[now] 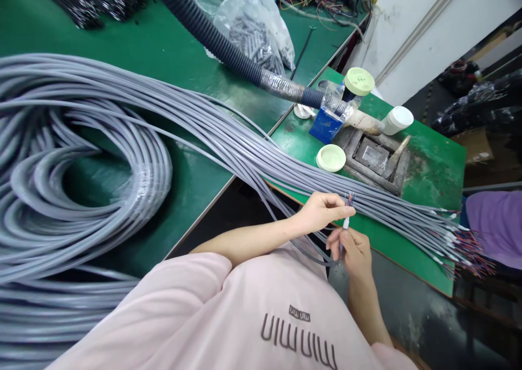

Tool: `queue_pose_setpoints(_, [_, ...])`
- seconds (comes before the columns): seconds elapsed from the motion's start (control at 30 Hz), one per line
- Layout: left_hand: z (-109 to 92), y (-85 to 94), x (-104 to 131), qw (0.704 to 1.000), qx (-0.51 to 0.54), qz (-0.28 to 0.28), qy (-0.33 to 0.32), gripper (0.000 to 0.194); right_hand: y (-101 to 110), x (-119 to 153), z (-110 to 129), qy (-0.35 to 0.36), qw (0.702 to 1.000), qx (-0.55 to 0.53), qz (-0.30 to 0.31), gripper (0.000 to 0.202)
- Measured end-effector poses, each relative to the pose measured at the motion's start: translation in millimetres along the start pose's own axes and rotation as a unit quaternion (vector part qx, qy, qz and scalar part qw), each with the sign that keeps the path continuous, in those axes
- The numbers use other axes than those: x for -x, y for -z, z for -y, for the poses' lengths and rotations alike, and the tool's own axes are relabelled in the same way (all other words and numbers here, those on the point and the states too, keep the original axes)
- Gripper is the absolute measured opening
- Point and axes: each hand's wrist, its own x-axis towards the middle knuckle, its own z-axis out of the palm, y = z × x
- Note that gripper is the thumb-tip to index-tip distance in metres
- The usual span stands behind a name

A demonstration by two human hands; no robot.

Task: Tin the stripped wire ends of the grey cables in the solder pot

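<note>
Near the body, a thin round grey cable [341, 253] with a white end band [346, 223] is held between the thumb and curled fingers of the right hand [355, 249]; just above, its fine multicoloured wires [349, 198] are pinched at the base by the left hand [321, 212], thumb and forefinger brought together. Strands are probably best parted gently, band kept steady, clear of the long grey cable bundle [391, 208] beyond, on the green tabletop [444, 166].

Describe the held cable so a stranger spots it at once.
Find the broad bundle of round grey cables stretching across the green tables. At its lower edge, right of centre, the left hand and right hand hold one slim grey cable. Its white-banded end points up, while the bundle's wire ends lie far right.
</note>
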Motion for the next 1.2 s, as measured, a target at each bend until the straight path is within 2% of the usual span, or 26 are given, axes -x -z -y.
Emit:
queue_pose_setpoints(0.3, [5.1,1.1,0.0,1.0,0.002,-0.01,0.0,0.041,-4.2,0.4,-3.9,-0.011,0.998,-0.06,0.007,0.035])
queue_pose_setpoints(0.8, [3.9,0.9,0.2,1.0,0.012,-0.014,0.008,0.044,-3.8,-0.7,-7.0,-0.015,0.999,-0.046,0.003,0.037])
queue_pose_setpoints(1.2, [-0.1,2.5,1.6,0.998,0.067,0.002,0.021,0.042,-1.5,-1.4,-10.4,-0.011,0.998,-0.066,0.005,0.034])
